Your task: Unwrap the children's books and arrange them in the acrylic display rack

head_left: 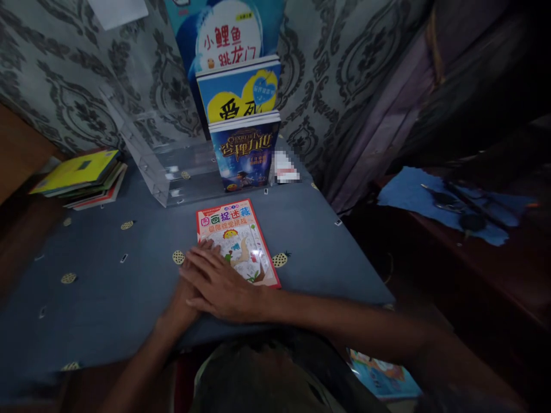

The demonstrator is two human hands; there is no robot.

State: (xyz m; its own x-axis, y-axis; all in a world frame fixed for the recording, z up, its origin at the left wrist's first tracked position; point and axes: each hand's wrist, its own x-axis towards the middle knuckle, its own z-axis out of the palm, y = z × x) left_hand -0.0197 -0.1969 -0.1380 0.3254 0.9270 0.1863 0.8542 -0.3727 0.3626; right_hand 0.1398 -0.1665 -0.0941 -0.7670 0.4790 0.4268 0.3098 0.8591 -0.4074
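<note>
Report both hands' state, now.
Left hand: mostly covered, partly over the red-bordered book; open or closed cannot be told.
Right hand: open, lying on the left hand.

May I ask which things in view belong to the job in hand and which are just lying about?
Likely the job's:
red-bordered book, under the left hand
perhaps clear stand, upright books

Apparently lying about:
stacked books at left
blue cloth at right

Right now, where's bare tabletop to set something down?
Right of the picture book, out to the right edge of the table. Also left of that book, in front of the book stack. Crowded: back middle, with the clear stand and upright books; near middle, where the right hand overlaps the left hand.
</note>
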